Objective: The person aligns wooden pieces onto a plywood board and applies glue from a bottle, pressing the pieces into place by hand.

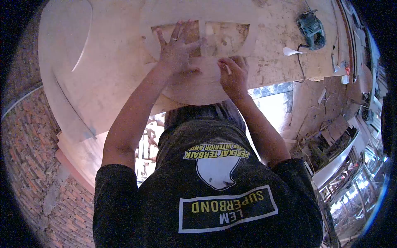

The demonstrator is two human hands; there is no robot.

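A half-round piece of thin wooden board (196, 89) lies at the table's near edge, its curved side towards my body. My left hand (178, 56) rests with spread fingers over its upper left part and a quarter-round cutout beyond it; a ring shows on one finger. My right hand (235, 76) is at the board's right side, fingers curled and pressed together. A small pale spot shows at those fingertips, but I cannot make out what they hold. Past the hands lies a larger wooden panel (202, 12) with two quarter-round openings, the right-hand opening (227, 38) fully visible.
A green jigsaw (311, 31) with a dark cord lies at the far right of the worktable (273, 68), beside a white spoon-shaped item (291, 51). Curved boards (62, 45) lie on the left. Brickwork (45, 165) is at lower left, and wood scraps (331, 134) are piled at right.
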